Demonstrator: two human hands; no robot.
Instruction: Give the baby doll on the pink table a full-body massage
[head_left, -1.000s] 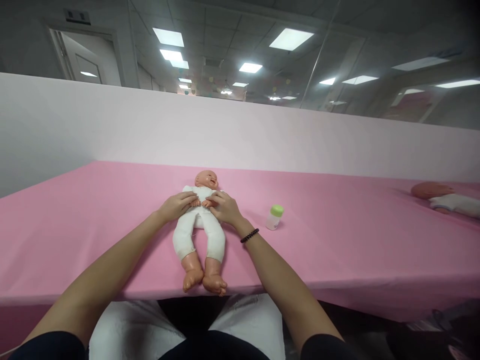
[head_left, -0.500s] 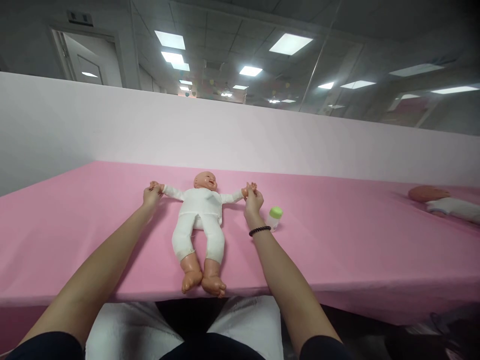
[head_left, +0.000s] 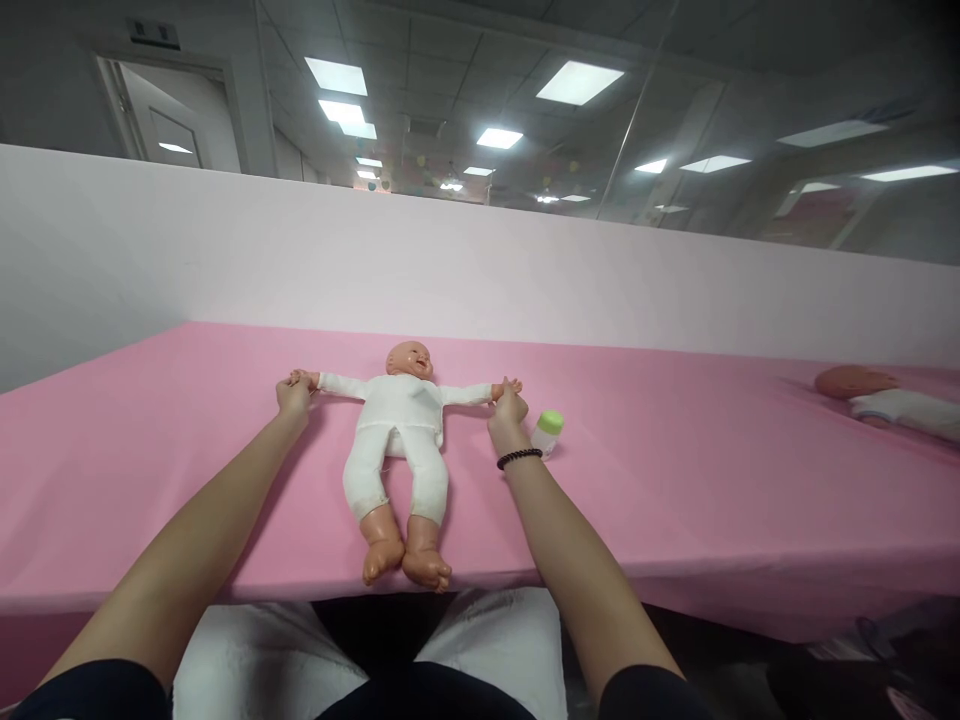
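A baby doll (head_left: 401, 408) with a white cloth body lies on its back on the pink table cover (head_left: 675, 460), feet toward me. Its arms are stretched out sideways. My left hand (head_left: 293, 395) is closed around the doll's hand on the left side. On the other side, my right hand (head_left: 508, 412), with a dark beaded bracelet at the wrist, grips the doll's other hand. Just right of that wrist stands a small bottle (head_left: 547, 432) with a green cap, partly hidden by my hand.
A second doll (head_left: 892, 395) lies at the far right of the table. A low white wall (head_left: 480, 265) runs along the back, with a glass pane above it. The table's front edge is close to my lap.
My left hand has moved slightly outward to the left, and my right hand slightly lower. The doll's arms are now straighter and more level.
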